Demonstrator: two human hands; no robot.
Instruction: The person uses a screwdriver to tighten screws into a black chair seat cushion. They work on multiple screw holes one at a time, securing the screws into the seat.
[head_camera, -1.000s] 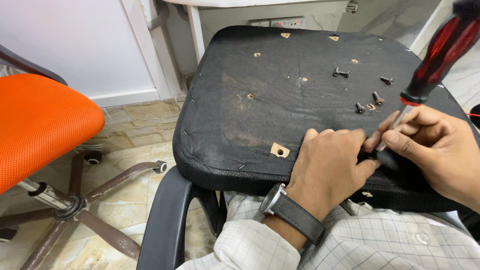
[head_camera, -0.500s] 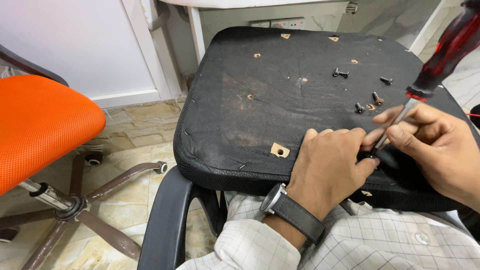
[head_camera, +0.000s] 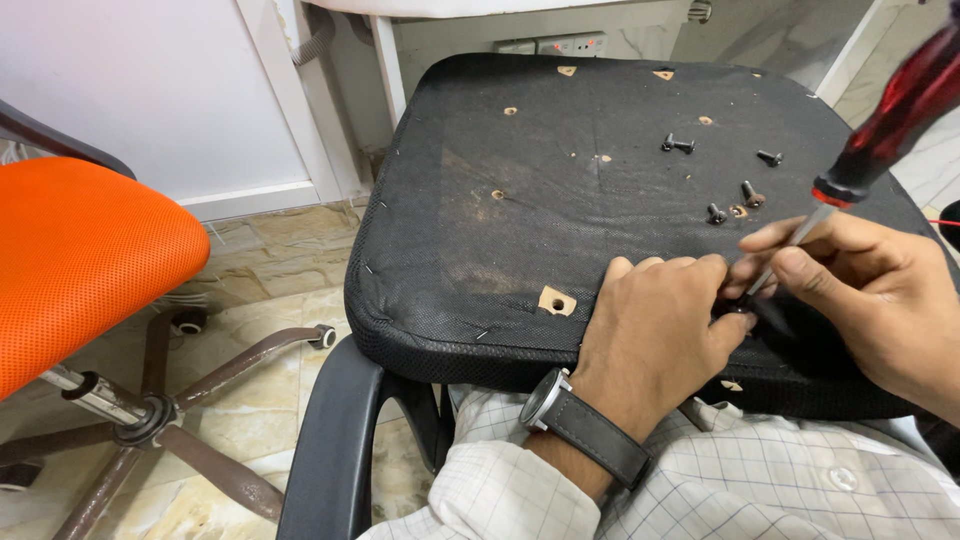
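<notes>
An upturned black chair seat (head_camera: 560, 210) lies across my lap, its underside facing up with several screw holes. My right hand (head_camera: 870, 290) grips a red-handled screwdriver (head_camera: 890, 120) by its metal shaft, tip pressed down near the seat's front edge. My left hand (head_camera: 660, 330), with a dark wristwatch, rests on the seat beside the tip and pinches a small dark part there. What lies under the tip is hidden by my fingers. Several loose black screws (head_camera: 678, 145) lie on the seat beyond my hands.
An orange office chair (head_camera: 80, 260) on a wheeled base (head_camera: 140, 420) stands at the left on a tiled floor. A black armrest (head_camera: 340, 450) curves below the seat. A white wall and desk leg (head_camera: 390, 60) rise behind.
The screwdriver handle has tilted slightly farther right and up. Both hands stay at the same spot on the seat.
</notes>
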